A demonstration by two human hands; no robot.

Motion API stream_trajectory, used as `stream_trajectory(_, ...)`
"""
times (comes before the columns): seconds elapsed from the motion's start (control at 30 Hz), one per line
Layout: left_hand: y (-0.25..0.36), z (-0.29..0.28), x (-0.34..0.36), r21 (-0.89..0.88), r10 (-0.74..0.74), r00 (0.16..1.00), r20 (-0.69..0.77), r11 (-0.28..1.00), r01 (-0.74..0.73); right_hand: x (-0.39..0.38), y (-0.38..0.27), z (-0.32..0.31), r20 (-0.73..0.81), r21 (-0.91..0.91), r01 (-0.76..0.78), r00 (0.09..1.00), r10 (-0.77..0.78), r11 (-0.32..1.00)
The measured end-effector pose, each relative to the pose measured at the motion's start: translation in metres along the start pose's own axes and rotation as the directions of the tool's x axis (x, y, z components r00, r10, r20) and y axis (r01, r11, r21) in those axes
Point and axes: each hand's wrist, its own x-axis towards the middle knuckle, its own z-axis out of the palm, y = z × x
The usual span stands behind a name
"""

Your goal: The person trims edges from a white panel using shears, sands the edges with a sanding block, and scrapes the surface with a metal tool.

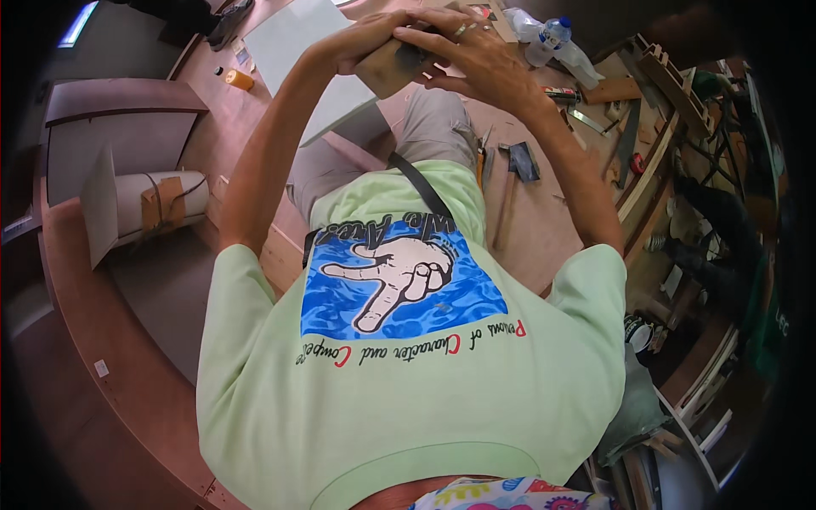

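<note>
Out in front of me, both hands meet on a wooden block point(387, 71) with a dark patch on its side; I cannot make out its exact kind. My left hand point(364, 40) is closed over its top from the left. From the right, my right hand point(476, 53) wraps its bent fingers over the same block and hides part of it. Below the hands and partly behind my left forearm lies a flat white board point(293, 44), its lower end by my knees.
A hatchet point(520, 161) with a wooden handle lies right of my legs. Farther right are a saw point(629, 140), a red roll point(637, 163) and wood strips. A plastic bottle point(554, 36) stands far right, an orange bottle point(238, 79) far left. A curved wooden panel point(110, 340) borders my left.
</note>
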Motion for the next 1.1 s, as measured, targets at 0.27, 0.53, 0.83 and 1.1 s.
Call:
stream_trajectory(0.27, -0.017, -0.023, 0.006, 0.409, 0.092, 0.981, -0.173, 0.913, -0.014, -0.020, 0.019, 0.033, -0.025, 0.304, -0.197, 0.976, 0.214, 0.932)
stream_trajectory(0.53, -0.074, -0.083, -0.036, 0.870, 0.616, 0.626, -0.478, 0.432, 0.239, -0.092, 0.015, 0.137, 0.116, 0.896, -0.375, 0.718, 0.687, 0.240)
stream_trajectory(0.83, -0.137, -0.101, -0.044, 0.943, 0.847, 0.446, -0.287, 0.167, 0.290, -0.083, 0.014, 0.160, 0.113, 0.930, -0.307, 0.763, 0.637, 0.203)
stream_trajectory(1.1, -0.144, -0.097, -0.040, 0.932, 0.860, 0.440, -0.258, 0.103, 0.346, -0.056, 0.019, 0.149, 0.063, 0.897, -0.309, 0.796, 0.602, 0.315)
